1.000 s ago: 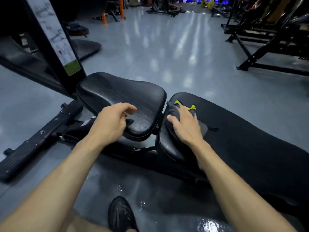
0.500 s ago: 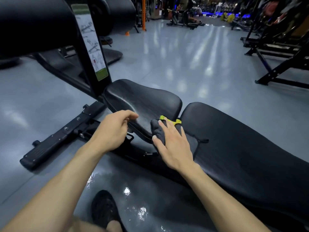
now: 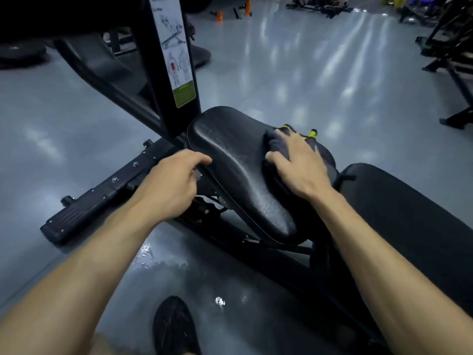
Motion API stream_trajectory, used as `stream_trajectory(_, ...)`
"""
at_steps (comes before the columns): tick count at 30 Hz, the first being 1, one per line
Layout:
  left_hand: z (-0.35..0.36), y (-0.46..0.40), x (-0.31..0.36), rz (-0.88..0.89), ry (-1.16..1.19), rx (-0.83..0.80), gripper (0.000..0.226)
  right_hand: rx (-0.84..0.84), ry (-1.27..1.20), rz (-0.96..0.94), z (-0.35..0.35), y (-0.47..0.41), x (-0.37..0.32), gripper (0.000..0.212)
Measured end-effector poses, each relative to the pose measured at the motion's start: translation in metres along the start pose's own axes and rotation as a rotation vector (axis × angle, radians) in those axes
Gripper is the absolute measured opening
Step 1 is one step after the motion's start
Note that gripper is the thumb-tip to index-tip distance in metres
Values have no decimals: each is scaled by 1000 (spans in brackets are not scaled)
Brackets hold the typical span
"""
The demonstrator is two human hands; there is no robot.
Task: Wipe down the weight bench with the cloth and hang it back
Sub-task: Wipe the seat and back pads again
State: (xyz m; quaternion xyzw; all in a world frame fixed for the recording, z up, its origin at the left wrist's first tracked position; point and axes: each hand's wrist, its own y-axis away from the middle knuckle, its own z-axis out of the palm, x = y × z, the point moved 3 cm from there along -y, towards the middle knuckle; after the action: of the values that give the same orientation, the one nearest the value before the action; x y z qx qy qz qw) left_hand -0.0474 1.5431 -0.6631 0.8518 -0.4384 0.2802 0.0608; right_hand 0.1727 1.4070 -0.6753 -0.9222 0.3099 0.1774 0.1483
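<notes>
— Glossy grey gym floor (image 3: 294, 80) all round, racks dim along the upper right. Where's the cloth?

— On the seat pad (image 3: 238, 172), centre of the frame. It's a dark grey cloth (image 3: 275, 144) with a yellow-green trim, pinned under the right hand (image 3: 298, 162), whose fingers are spread flat across it and press it down.

— And the other one?

— The left hand (image 3: 171, 185) sits at the pad's lower-left edge, fingers loosely curled; whether it actually grips the rim I can't tell.

— Which way does he go next, you think?

— The seat pad's long axis runs from the upright post (image 3: 169, 60) at upper left down toward lower right. The cloth lies on the far right side, so the unwiped stretch is to its left and nearer him. The right hand is the one on it.

— Different from a moment back?

— Yes. Half a second ago the cloth straddled the gap beside the long back pad (image 3: 409, 213); now it's fully up on the seat. Nothing's hung back yet.
</notes>
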Motion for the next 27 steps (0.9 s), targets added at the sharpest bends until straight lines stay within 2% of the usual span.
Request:
stream_trajectory(1,0,-4,-1,0,8,4,50,-19,18,-96,8,19,-16,63)
stream_trajectory(3,-1,-12,-4,-3,32,26,52,-18,113,-245,22,58,-40,79)
stream_trajectory(5,-4,-16,-11,-15,56,52,52,-3,236,-272,31,79,-51,86)
stream_trajectory(7,-7,-16,-21,-46,83,72,50,14,350,-221,39,77,-60,90)
stream_trajectory(10,-12,-15,-35,-122,97,82,47,8,488,-190,52,37,-90,89)
stream_trajectory(15,-21,-3,-52,-213,54,114,45,-74,355,-177,56,-57,-142,81)
stream_trajectory(19,-25,4,-59,-236,110,106,47,-19,444,-333,55,-3,-122,84)
stream_trajectory(22,-28,6,-65,-250,137,102,44,-47,467,-414,51,37,-96,84)
stream_trajectory(27,-33,6,-69,-259,154,114,48,-9,457,-367,60,-10,-122,80)
